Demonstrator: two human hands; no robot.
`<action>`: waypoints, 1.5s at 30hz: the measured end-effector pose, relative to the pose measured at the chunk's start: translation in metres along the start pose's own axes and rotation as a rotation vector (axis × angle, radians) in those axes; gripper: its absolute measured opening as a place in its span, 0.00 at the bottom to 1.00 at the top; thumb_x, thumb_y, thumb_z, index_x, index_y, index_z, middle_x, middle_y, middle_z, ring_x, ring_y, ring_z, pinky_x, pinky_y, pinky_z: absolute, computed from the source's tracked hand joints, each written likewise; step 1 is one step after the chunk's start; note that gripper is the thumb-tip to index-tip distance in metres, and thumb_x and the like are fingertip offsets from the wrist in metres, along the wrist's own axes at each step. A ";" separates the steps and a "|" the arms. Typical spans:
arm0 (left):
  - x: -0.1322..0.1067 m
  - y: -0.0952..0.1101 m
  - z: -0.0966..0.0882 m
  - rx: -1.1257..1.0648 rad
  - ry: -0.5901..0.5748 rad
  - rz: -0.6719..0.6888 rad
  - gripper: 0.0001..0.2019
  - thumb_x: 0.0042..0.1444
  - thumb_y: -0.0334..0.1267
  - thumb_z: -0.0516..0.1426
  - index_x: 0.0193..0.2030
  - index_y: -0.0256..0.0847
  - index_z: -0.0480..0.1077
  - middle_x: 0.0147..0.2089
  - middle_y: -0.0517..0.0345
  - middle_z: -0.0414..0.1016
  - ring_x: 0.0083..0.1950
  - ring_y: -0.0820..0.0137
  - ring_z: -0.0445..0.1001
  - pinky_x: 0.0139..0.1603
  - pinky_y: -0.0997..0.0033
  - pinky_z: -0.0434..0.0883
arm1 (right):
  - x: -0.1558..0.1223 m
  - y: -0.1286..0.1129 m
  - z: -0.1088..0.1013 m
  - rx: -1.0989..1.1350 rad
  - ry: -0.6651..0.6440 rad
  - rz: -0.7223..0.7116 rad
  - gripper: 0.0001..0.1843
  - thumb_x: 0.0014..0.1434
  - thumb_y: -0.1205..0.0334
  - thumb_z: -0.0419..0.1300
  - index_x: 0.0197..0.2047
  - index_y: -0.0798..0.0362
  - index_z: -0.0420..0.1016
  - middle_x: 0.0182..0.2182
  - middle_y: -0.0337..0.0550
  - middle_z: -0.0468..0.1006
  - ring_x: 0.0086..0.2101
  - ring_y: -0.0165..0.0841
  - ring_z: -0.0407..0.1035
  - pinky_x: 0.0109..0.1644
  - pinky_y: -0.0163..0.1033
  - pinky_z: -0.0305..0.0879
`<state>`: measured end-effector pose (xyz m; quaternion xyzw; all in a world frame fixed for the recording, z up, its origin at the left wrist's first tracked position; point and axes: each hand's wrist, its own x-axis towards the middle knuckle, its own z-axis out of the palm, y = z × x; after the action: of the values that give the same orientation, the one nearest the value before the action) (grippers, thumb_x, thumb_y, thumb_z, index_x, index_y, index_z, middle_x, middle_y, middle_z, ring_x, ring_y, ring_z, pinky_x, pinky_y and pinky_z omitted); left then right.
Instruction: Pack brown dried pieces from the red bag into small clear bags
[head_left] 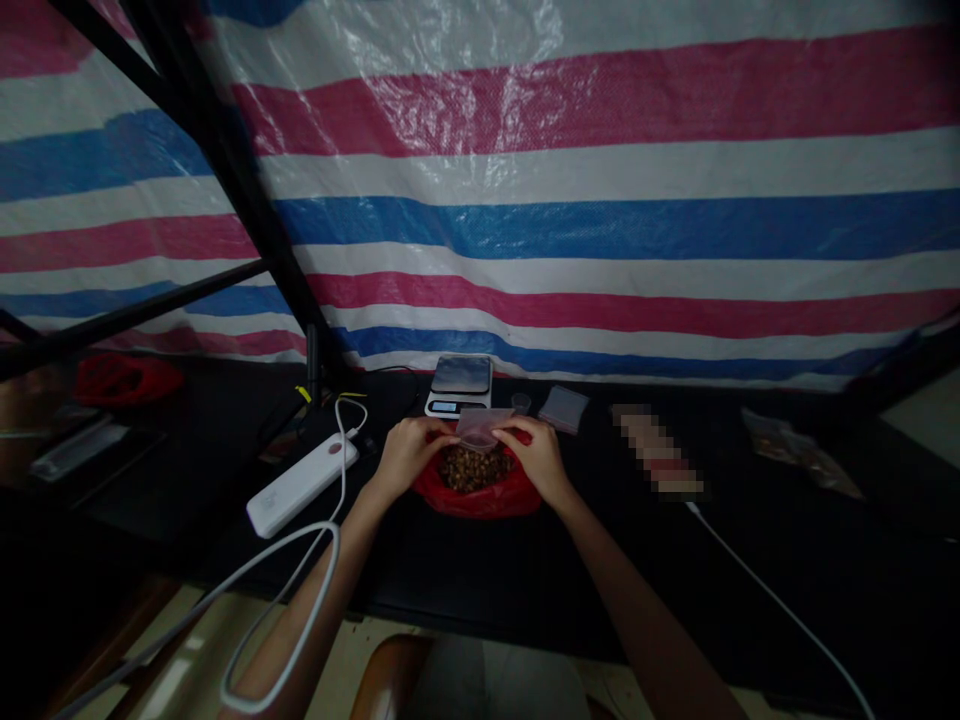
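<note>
The left hand [412,450] and the right hand [536,455] pinch opposite sides of a small clear bag [484,422] between thumb and fingers, holding it above an open red bag [480,503] of small brown pieces [472,470]. The red bag sits on a black table [487,575]. Just behind the clear bag stands a scale [461,376] with its display lit; its digits are too small to read. A small cup [521,403] and more clear bags [564,409] lie to the scale's right. A white power bank [300,485] with a cable [337,550] lies near the left hand. A striped sheet [600,230] hangs behind the table.
</note>
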<state>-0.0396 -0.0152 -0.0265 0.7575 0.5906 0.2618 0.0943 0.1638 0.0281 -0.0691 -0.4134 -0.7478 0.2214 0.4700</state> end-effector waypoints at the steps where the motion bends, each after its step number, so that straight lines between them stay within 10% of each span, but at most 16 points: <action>1: 0.000 0.001 0.001 0.006 0.000 0.002 0.11 0.53 0.46 0.54 0.31 0.44 0.74 0.34 0.61 0.77 0.35 0.70 0.73 0.35 0.76 0.64 | 0.000 -0.001 0.000 -0.005 -0.011 -0.006 0.05 0.51 0.59 0.59 0.30 0.49 0.75 0.30 0.39 0.78 0.33 0.35 0.71 0.40 0.38 0.63; 45: -0.003 0.014 0.002 -0.056 0.164 0.055 0.11 0.56 0.44 0.50 0.34 0.43 0.71 0.35 0.61 0.74 0.36 0.72 0.72 0.38 0.76 0.64 | -0.004 -0.009 -0.001 -0.098 0.021 -0.030 0.06 0.53 0.58 0.57 0.31 0.49 0.74 0.31 0.40 0.77 0.36 0.35 0.70 0.42 0.38 0.62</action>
<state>-0.0272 -0.0218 -0.0229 0.7465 0.5677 0.3418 0.0598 0.1617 0.0200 -0.0637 -0.4269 -0.7591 0.1729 0.4601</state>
